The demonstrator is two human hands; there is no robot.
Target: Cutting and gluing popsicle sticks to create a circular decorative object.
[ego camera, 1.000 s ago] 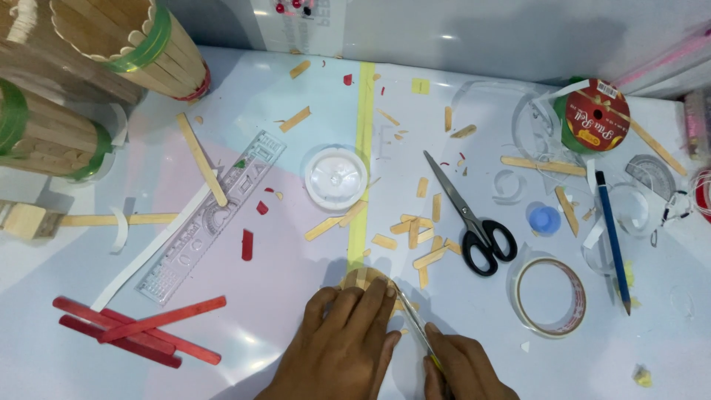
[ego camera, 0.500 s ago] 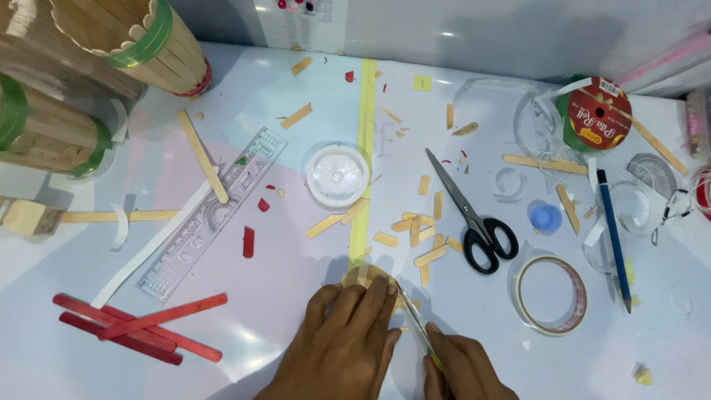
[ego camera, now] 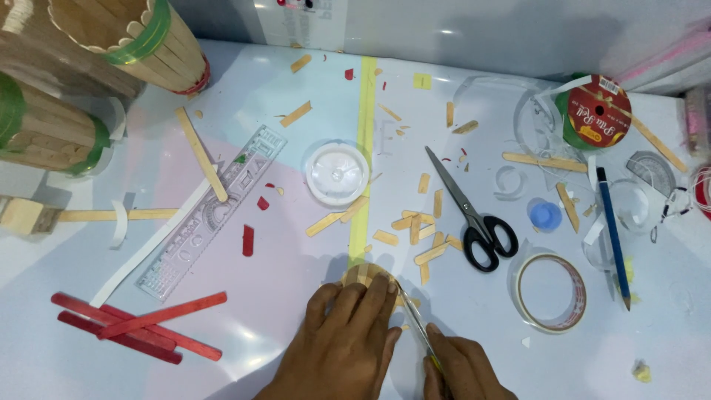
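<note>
The left hand (ego camera: pixel 348 337) lies flat, fingers together and pressed down on a small round piece of wooden sticks (ego camera: pixel 363 275) at the near edge of the table (ego camera: pixel 296 244). Only the far rim of the piece peeps out beyond the fingertips, right where the yellow tape strip (ego camera: pixel 365 148) ends. The right hand (ego camera: pixel 463 370) is closed around a thin blade with a yellow handle (ego camera: pixel 416 322), whose tip runs up along the right side of the round piece, touching or just beside it — I cannot tell which.

The piece looks light and stiff, thin flat wood that would likely split along the grain or skid on the glossy tabletop if not pinned. A flat palm over the top, fingers kept clear of the blade's side, seems the sensible hold; pinching the rim might crack it.

Scattered about are short offcuts of stick (ego camera: pixel 415 230), black-handled scissors (ego camera: pixel 474 215) lying open just beyond the hands, a roll of clear tape (ego camera: pixel 552 292) to the right and a white round lid (ego camera: pixel 337 172) further back. A clear ruler (ego camera: pixel 211 215) and red sticks (ego camera: pixel 141 326) lie well to the left, a blue pencil (ego camera: pixel 613 237) to the far right — none within the hands' reach without letting go.
</note>
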